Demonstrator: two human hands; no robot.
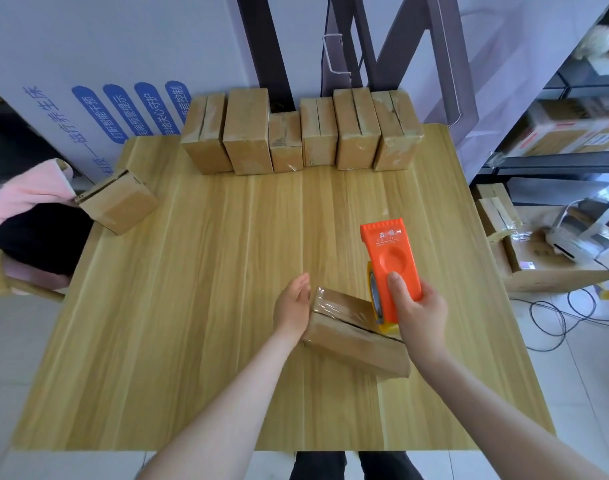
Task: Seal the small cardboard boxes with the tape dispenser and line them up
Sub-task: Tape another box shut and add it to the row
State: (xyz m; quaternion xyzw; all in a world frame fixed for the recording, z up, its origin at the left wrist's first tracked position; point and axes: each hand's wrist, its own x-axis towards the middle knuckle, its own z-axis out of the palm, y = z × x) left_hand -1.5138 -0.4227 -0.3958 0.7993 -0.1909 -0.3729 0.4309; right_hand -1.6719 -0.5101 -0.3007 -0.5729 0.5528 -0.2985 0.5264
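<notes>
My right hand has its grip clamped on the orange plastic tape dispenser, which touches the small brown cardboard box at 6 o'clock on the wooden surface. My left hand, grip apart, lies flat against the box end. A row of six cardboard boxes stands at 12 o'clock.

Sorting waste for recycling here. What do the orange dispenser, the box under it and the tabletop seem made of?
The tape dispenser looks like moulded plastic: glossy orange, with a pressed round dimple. The box under it is brown cardboard, matte, shiny on top where clear tape seems laid. The table shows pale wood grain, smooth, slight sheen; solid wood or laminate, I cannot tell.
</notes>
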